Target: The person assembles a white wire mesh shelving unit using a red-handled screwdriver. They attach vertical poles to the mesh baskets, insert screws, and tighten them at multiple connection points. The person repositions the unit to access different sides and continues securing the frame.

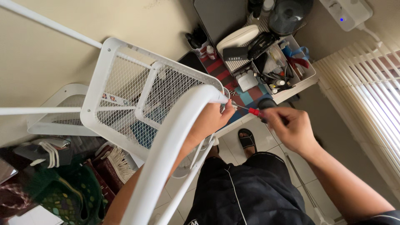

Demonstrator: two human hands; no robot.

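At the corner of the white mesh basket (137, 89), where a curved white tube (171, 141) meets the rim, the left hand (212, 118) comes from under the tube, its fingertips pinched close at the joint; whatever small part it pinches is too small to make out. The right hand (293, 129) is closed around the dark handle of a screwdriver (256, 109), whose red collar and thin steel shaft point left at that same joint, the tip just beside the left fingertips. The basket hangs tilted between thin white poles, with a second tray (62, 110) lower at the left. Judging by the look of it, the basket is painted sheet metal and expanded mesh: light for its bulk, stiff along the rolled rim, but springy in the mesh, which would dent under a push. The rim or the tube look like the better places to grip; the paint seems smooth and rather slippery, so a wrapped grip would hold better than fingertips. The screwdriver is rigid and light, best held round the thick handle as now. Behind the joint a table (291, 89) carries a white organiser (287, 66) full of small items, a dark kettle (289, 14) and a power strip (346, 12); blinds (366, 96) are at the right, and bags and a mat lie on the floor at the left.
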